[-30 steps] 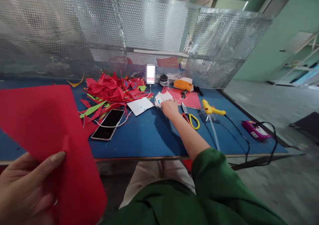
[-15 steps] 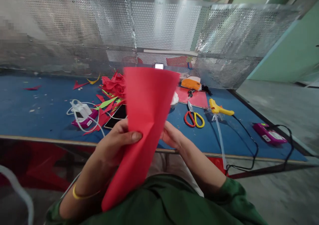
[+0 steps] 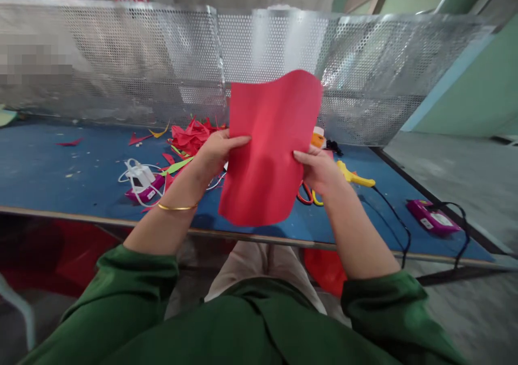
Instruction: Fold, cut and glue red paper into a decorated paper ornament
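Pinching opposite side edges between thumb and fingers, the left hand (image 3: pixel 215 152) and right hand (image 3: pixel 321 172) hold the red sheet (image 3: pixel 269 165) above the desk (image 3: pixel 97 195), long axis pointing toward the desk's far side.

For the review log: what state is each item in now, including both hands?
Left hand: closed on sheet's edge
Right hand: closed on opposite edge
Red sheet: held up, gently curved
Scissors: lying down, blades hidden
Yellow glue gun: lying down, cord attached; heat unclear
Right purple power block: black cord attached
White cable: loosely looped
Red scraps: crumpled, heaped
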### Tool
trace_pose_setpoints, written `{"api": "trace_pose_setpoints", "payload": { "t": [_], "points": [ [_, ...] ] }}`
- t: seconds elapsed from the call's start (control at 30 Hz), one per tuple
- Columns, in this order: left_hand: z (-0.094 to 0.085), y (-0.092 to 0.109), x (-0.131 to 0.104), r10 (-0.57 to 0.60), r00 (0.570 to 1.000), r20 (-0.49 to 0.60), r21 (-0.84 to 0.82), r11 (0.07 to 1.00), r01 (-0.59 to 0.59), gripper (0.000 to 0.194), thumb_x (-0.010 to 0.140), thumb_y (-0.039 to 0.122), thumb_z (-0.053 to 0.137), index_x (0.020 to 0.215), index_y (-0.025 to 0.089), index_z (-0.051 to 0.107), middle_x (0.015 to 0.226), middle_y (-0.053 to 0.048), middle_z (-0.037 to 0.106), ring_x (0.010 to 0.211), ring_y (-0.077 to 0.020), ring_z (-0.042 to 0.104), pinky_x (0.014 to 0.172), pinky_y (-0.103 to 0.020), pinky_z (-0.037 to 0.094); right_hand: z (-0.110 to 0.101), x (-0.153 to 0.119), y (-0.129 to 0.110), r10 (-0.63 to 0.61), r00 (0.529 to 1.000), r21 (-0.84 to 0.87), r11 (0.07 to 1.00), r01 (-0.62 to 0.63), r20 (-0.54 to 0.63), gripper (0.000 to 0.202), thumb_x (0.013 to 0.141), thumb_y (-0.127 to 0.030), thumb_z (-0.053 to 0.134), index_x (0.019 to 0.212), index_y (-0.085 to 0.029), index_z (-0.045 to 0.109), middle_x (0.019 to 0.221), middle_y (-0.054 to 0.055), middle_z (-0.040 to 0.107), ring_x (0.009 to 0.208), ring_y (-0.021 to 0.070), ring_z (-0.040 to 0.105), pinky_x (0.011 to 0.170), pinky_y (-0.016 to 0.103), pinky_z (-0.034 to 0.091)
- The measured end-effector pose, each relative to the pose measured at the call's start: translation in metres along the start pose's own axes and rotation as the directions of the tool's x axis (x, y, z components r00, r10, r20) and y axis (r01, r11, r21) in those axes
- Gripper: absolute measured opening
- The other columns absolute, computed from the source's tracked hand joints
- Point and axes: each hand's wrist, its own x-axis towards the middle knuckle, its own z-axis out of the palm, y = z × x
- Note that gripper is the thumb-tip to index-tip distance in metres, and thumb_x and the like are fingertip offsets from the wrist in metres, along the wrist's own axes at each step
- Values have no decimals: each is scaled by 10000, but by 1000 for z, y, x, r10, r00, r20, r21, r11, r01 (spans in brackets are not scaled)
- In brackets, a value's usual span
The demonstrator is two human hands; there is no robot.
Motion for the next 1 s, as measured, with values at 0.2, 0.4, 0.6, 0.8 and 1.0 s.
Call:
{"api": "trace_pose_setpoints", "payload": {
  "t": [0.2,0.4,0.6,0.8,1.0],
  "points": [
    [-4,14,16,478,876,-62,106,876,-470,239,652,200,848,876,176,769,964,-41,762,954,-232,713,929,-417,552,-17,-2,-27,-546,830,-352,803,480,-115,189,691,-237,825,866,-290,776,958,-28,774,959,226,713,946,460,562],
    [-34,-30,-61,325,890,319,374,820,-433,144,796,369,762,843,245,817,911,-80,786,912,-250,717,917,-413,539,-30,-80,32,-524,851,-638,663,391,-24,102,755,-233,783,805,-321,800,874,-20,782,853,230,724,811,412,584],
    [-39,-62,-119,15,944,329,430,888,-164,261,807,465,706,908,257,827,962,-105,791,951,-281,724,863,-363,542,-31,-119,67,-205,967,-624,779,66,-154,123,788,-240,688,824,-284,798,860,0,768,781,204,693,703,340,554],
    [-21,-75,-61,163,976,-144,414,906,-91,238,758,402,764,872,195,784,873,-20,772,819,-206,676,755,-293,536,-29,-54,61,26,955,-332,935,-127,-294,185,638,-354,785,779,-236,775,715,-9,741,628,180,648,609,325,542],
    [-23,-90,-29,-108,975,-192,77,989,125,437,617,438,855,901,118,769,803,-76,767,720,-199,692,708,-322,573,-26,-41,62,222,919,-131,952,-276,-326,301,539,-384,857,792,-240,776,792,1,772,717,197,698,723,336,573]
  ]
}}
